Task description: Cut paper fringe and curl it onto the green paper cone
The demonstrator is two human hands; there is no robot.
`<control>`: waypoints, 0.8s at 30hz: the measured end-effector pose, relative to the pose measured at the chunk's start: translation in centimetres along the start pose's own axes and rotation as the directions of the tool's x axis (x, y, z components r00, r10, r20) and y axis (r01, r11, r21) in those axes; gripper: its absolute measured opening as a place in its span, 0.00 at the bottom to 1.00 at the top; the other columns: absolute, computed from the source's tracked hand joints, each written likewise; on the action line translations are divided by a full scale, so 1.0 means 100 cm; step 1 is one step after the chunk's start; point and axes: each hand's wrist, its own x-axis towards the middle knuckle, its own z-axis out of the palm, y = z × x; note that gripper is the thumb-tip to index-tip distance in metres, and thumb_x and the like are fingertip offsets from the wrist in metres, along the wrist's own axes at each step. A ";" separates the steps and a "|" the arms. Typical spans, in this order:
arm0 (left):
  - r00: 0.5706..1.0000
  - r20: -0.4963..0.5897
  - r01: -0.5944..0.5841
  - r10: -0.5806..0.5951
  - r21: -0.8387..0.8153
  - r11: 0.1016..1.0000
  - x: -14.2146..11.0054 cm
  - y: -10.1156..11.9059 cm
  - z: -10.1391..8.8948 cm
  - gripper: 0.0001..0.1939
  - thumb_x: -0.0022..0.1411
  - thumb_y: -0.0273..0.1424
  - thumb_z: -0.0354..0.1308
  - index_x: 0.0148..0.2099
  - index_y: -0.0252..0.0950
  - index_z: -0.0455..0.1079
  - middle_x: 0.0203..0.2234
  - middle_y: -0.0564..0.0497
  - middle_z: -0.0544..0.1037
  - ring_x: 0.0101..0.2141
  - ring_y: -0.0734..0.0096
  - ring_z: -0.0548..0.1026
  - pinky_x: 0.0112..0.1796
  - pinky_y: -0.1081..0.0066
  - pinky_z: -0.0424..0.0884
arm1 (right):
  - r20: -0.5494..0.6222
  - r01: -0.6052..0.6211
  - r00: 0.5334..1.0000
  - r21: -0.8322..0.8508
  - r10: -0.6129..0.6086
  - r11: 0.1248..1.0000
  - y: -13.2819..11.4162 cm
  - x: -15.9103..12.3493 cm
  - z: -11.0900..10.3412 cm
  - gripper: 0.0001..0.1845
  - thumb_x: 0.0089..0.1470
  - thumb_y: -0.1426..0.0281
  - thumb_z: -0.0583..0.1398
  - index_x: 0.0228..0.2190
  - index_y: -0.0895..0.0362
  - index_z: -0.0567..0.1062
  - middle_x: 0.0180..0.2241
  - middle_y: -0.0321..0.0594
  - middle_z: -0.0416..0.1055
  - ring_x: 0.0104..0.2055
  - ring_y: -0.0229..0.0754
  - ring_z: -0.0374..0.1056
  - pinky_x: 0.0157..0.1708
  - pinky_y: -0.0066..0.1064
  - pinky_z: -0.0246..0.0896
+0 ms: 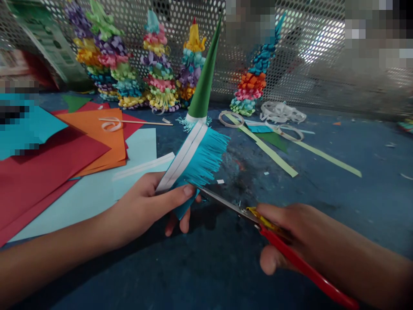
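Pinched between the thumb and fingers of my left hand point(155, 193) is a blue paper strip point(196, 155). One long edge carries white double-sided tape point(183, 157), and much of the strip is cut into a fine fringe. My right hand point(300, 228) is wrapped round a pair of scissors point(284, 249) with red and yellow handles. The scissor blades point left, their tips at the uncut part of the blue paper beside my left thumb. Just behind the strip stands a green paper cone point(204, 90) with light blue fringe around its base.
Red sheets point(58, 176), orange sheets point(109, 146) and light blue paper point(142, 142) overlap on the left. Several fringed paper cones point(158, 64) line a perforated metal panel point(129, 21). Tape rolls point(231, 119), pale green strips point(264, 148) and crumpled white strips point(282, 113) lie at the right back.
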 end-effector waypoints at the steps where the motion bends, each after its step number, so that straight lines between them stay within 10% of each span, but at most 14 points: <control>1: 1.000 -0.001 0.006 -0.006 0.006 1.000 0.000 0.000 0.000 0.14 0.68 0.42 0.61 0.38 0.36 0.74 0.18 0.55 0.78 0.19 0.77 0.73 0.18 0.82 0.71 | -0.008 0.016 1.000 -0.013 -0.016 1.000 0.000 0.001 0.000 0.12 0.57 0.61 0.63 0.25 0.52 0.71 0.21 0.31 0.79 0.19 0.38 0.70 0.16 0.24 0.56; 24: 0.995 0.078 0.071 -0.066 -0.070 0.995 -0.003 0.001 -0.002 0.14 0.66 0.42 0.64 0.38 0.35 0.78 0.19 0.51 0.81 0.20 0.75 0.75 0.19 0.83 0.71 | -0.093 0.021 0.995 -0.148 -0.035 0.989 -0.004 0.005 -0.001 0.09 0.57 0.69 0.60 0.26 0.51 0.68 0.25 0.30 0.82 0.18 0.37 0.71 0.17 0.24 0.52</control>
